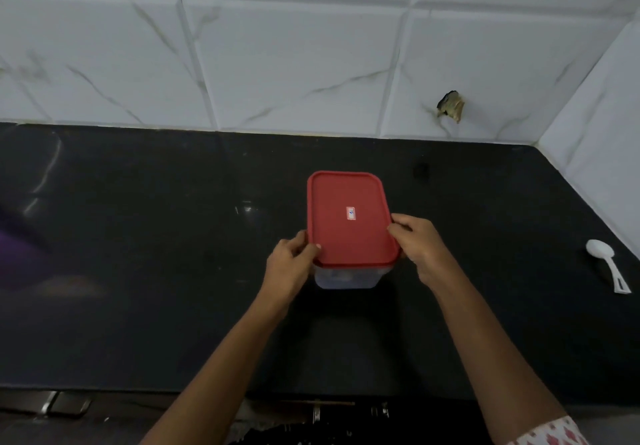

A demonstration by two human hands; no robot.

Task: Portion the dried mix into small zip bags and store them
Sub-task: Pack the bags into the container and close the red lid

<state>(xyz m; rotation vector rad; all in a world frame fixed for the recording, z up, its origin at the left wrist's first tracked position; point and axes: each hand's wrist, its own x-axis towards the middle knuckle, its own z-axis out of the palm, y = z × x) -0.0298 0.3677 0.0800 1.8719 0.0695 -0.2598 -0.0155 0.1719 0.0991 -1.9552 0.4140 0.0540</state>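
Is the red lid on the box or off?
On. The red lid sits flat over the clear box, covering its whole top.

You had a rectangular clear plastic container [346, 276] standing upright near the middle of the black countertop [173, 271], its long side running from 6 toward 12 o'clock. A red lid [349, 219] with rounded corners sat flat and closed on it, a small white sticker [350, 213] at its centre. What lay inside could not be told.
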